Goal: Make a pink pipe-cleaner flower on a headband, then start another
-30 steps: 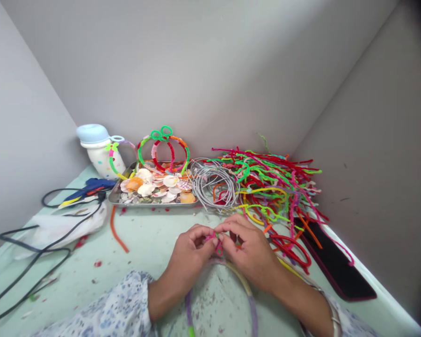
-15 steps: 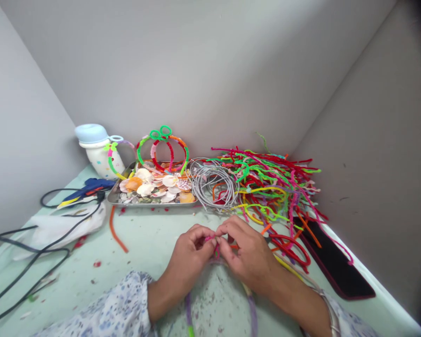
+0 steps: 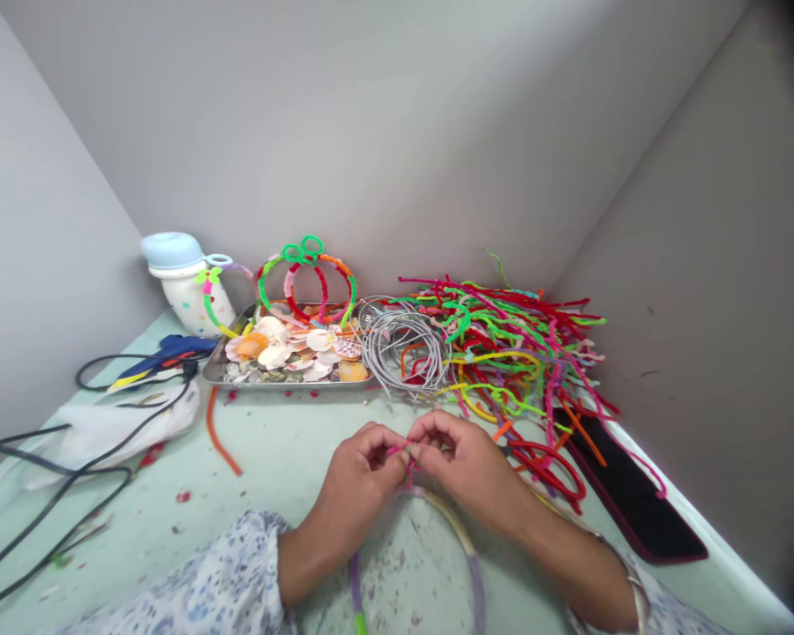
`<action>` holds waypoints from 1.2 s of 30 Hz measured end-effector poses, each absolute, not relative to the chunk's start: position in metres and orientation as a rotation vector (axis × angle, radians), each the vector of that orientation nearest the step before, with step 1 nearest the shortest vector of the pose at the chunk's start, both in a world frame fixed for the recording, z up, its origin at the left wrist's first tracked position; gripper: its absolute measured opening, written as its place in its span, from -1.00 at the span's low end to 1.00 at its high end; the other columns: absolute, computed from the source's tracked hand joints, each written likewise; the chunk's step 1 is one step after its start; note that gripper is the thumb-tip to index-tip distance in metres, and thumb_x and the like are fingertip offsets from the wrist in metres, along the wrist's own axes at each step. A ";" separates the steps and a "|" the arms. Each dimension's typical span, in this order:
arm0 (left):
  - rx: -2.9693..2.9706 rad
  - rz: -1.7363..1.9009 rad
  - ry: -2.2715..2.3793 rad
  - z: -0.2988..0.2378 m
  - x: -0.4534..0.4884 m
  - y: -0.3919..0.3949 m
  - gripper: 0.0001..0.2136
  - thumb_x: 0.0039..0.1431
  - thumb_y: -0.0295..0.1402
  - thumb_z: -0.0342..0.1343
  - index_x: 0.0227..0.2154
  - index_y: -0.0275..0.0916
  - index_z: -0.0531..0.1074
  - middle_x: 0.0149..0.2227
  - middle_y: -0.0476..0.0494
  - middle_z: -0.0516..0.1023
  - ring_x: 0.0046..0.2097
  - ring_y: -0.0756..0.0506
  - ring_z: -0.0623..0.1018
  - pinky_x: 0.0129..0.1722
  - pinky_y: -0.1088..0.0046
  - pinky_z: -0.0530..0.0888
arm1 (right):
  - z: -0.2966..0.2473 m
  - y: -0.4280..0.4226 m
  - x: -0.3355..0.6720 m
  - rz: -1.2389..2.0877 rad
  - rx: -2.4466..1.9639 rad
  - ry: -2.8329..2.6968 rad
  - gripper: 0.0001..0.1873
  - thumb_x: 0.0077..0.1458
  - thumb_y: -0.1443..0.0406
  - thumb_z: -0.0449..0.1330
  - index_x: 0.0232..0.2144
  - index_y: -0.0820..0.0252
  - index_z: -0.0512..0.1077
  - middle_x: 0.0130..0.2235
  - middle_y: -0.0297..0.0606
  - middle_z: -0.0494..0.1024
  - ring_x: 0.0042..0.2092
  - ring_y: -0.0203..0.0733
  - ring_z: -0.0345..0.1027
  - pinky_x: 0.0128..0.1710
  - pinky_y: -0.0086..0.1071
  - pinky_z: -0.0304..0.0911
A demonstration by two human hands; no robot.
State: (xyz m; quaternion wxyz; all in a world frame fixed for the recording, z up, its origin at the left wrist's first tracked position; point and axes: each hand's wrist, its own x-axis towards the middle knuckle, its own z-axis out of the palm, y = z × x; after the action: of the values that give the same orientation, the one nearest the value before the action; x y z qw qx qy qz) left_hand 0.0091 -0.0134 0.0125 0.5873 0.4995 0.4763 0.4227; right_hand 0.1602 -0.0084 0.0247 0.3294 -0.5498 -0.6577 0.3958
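My left hand [image 3: 365, 472] and my right hand [image 3: 461, 463] meet over the middle of the table, thumbs and forefingers pinched together. Between the fingertips is a small pink pipe cleaner [image 3: 408, 474], with a bit of green on it; most of it is hidden by the fingers. Just below hangs a pipe-cleaner-wrapped headband [image 3: 460, 525], an arch of cream, purple and green bands. Its top lies under the pink piece, and my left hand covers part of its left side. Whether the two are joined I cannot tell.
A metal tray [image 3: 284, 385] of seashells stands at the back, finished-looking hoops [image 3: 308, 256] on it. A coil of grey wire [image 3: 403, 348], a heap of pipe cleaners [image 3: 522, 339] and a black mat [image 3: 641, 494] lie right. Left are a white bottle [image 3: 195, 300], glue gun [image 3: 162, 354] and black cord [image 3: 72, 476].
My right hand has shifted slightly, its wrist turning and its fingers curling in, so more of the headband's right side shows. My left hand has stayed nearly still.
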 end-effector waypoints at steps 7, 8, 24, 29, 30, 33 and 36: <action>1.165 0.961 1.088 0.013 0.009 -0.014 -0.90 -0.02 -0.36 0.16 -0.48 -0.30 0.47 -0.48 -0.01 0.41 -0.43 0.01 0.44 -0.46 0.54 0.43 | 0.023 -0.009 0.160 1.023 -1.447 -1.726 -0.91 -0.02 0.39 0.11 -0.40 0.17 0.40 -0.47 -0.40 0.42 -0.41 -0.30 0.29 -0.41 -0.45 0.19; 1.163 0.956 1.088 0.013 0.009 -0.014 -0.90 -0.02 -0.36 0.16 -0.48 -0.30 0.47 -0.48 -0.01 0.42 -0.43 0.00 0.44 -0.46 0.54 0.43 | 0.023 -0.009 0.160 1.019 -1.447 -1.724 -0.91 -0.02 0.40 0.11 -0.41 0.17 0.40 -0.47 -0.40 0.42 -0.42 -0.31 0.28 -0.41 -0.46 0.19; 1.082 0.952 1.112 0.011 0.007 -0.009 -0.92 -0.04 -0.40 0.13 -0.52 -0.31 0.47 -0.63 0.06 0.42 -0.58 0.08 0.38 -0.56 0.61 0.33 | 0.025 -0.005 0.161 1.307 -1.370 -1.573 -0.85 -0.09 0.44 0.08 -0.39 0.20 0.37 -0.48 -0.41 0.36 -0.46 -0.34 0.21 -0.51 -0.49 0.15; 1.051 0.937 1.115 0.014 0.009 -0.011 -0.93 -0.04 -0.43 0.13 -0.51 -0.32 0.48 -0.63 0.05 0.43 -0.57 0.09 0.39 -0.58 0.64 0.32 | 0.023 -0.005 0.158 1.304 -1.422 -1.546 -0.85 -0.11 0.46 0.08 -0.42 0.19 0.35 -0.49 -0.41 0.35 -0.46 -0.34 0.22 -0.52 -0.49 0.15; 1.048 0.933 1.118 0.015 0.009 -0.011 -0.93 -0.04 -0.43 0.13 -0.51 -0.33 0.48 -0.63 0.05 0.43 -0.58 0.09 0.39 -0.58 0.64 0.31 | 0.024 -0.005 0.158 1.315 -1.423 -1.542 -0.86 -0.10 0.46 0.09 -0.42 0.19 0.34 -0.49 -0.41 0.35 -0.46 -0.34 0.22 -0.52 -0.49 0.14; 1.040 0.927 1.120 0.015 0.009 -0.011 -0.92 -0.04 -0.42 0.14 -0.51 -0.34 0.48 -0.64 0.05 0.43 -0.59 0.09 0.38 -0.59 0.64 0.30 | 0.026 -0.005 0.159 1.362 -1.416 -1.534 -0.90 -0.09 0.43 0.11 -0.43 0.19 0.34 -0.50 -0.42 0.34 -0.48 -0.35 0.21 -0.55 -0.50 0.13; 1.056 0.923 1.115 0.015 0.009 -0.011 -0.91 -0.04 -0.41 0.15 -0.51 -0.34 0.48 -0.65 0.05 0.42 -0.59 0.09 0.37 -0.59 0.63 0.29 | 0.026 -0.005 0.160 1.378 -1.411 -1.531 -0.93 -0.08 0.41 0.11 -0.44 0.19 0.34 -0.52 -0.43 0.33 -0.50 -0.37 0.18 -0.57 -0.51 0.10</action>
State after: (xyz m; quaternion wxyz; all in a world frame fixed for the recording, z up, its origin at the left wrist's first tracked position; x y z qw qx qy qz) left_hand 0.0091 -0.0108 0.0146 0.6248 0.4601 0.4859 0.4024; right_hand 0.1596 -0.0047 0.0261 0.3168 -0.5361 -0.5815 0.5235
